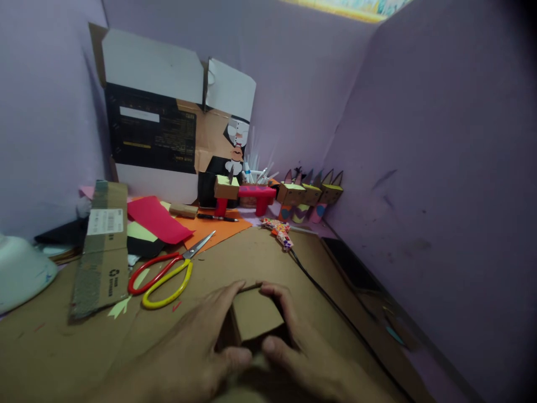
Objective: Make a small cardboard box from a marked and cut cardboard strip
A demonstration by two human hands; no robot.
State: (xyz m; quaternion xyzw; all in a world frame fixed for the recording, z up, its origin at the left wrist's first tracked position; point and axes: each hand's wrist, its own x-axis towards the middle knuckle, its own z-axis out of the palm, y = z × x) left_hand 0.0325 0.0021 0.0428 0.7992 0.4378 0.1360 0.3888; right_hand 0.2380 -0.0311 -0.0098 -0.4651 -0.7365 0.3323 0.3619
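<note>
Between hands (pixel 205 341) (pixel 302 341), box (pixel 257 316) flat side up

Small box (pixel 257 314) partly hidden; white object (pixel 24 274), perhaps bowl, cut off.

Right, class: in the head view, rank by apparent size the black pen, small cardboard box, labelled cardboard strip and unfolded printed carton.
1. Unfolded printed carton
2. Labelled cardboard strip
3. Small cardboard box, though its nearness to the camera enlarges it
4. Black pen
</note>
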